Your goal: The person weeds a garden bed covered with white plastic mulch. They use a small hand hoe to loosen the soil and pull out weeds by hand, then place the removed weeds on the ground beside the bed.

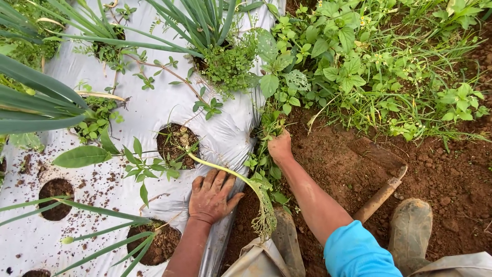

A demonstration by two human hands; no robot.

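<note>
My left hand [211, 196] lies flat, fingers spread, on the silver plastic mulch sheet [148, 110] near its right edge, holding nothing. A bent pale-green leaf stalk [241, 179] with a tattered tip arches over that hand. My right hand [280, 147], in a blue sleeve, is closed around a clump of green weeds [270, 125] at the sheet's edge, where it meets the bare brown soil [338, 169].
Planting holes [177, 143] with soil pierce the sheet, and long green onion leaves [36, 102] rise at left and top. Dense weeds [369, 61] cover the upper right. A wooden-handled hoe [382, 192] lies on the soil between two muddy boots [412, 228].
</note>
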